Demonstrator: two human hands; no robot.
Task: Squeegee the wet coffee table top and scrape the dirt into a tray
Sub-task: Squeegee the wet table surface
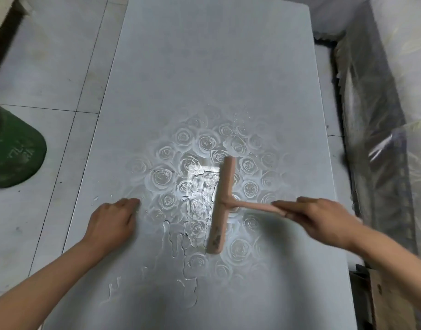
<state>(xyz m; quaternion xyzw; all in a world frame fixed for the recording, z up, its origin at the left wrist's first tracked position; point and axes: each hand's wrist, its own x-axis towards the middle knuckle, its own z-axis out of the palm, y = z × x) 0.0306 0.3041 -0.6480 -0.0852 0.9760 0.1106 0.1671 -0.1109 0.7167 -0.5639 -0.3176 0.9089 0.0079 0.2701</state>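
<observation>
R hand point(316, 217) fingers wrap squeegee point(222, 203) handle, blade on wet surface point(204, 67) ctr. L hand point(111, 217) at 8, fingers loosely bent, on surface. Green bin point(14, 153) at 9, plastic-covered furniture point(383, 139) at 3.

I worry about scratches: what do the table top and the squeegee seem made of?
Table top: probably glass or glossy laminate, grey with printed roses; it mirrors a light and water beads on it. Squeegee: apparently matte pink plastic, one even colour; its blade edge is not visible.
</observation>
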